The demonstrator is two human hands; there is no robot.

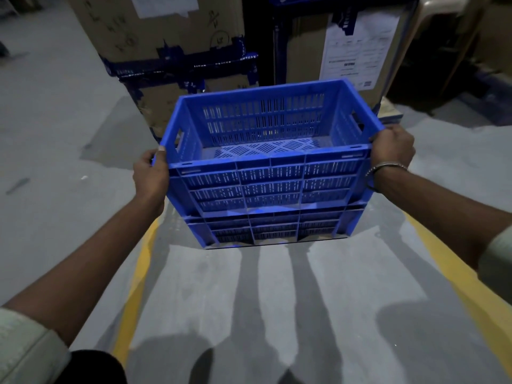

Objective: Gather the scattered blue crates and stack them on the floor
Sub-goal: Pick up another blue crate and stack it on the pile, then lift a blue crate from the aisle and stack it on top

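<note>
An empty blue slotted crate [270, 178] sits in the middle of the view, on top of a second blue crate [273, 227] that stands on the grey floor. My left hand [151, 176] grips the top crate's left rim near the front corner. My right hand [392, 152], with a metal bangle on the wrist, grips its right rim. The upper crate looks slightly tilted; whether it rests fully on the lower one I cannot tell.
Large cardboard boxes [155, 26] with dark blue tape stand right behind the crates, one with a white label [357, 48]. Yellow floor lines [133, 286] run on both sides of the stack. Grey floor [55, 120] spreads to the left.
</note>
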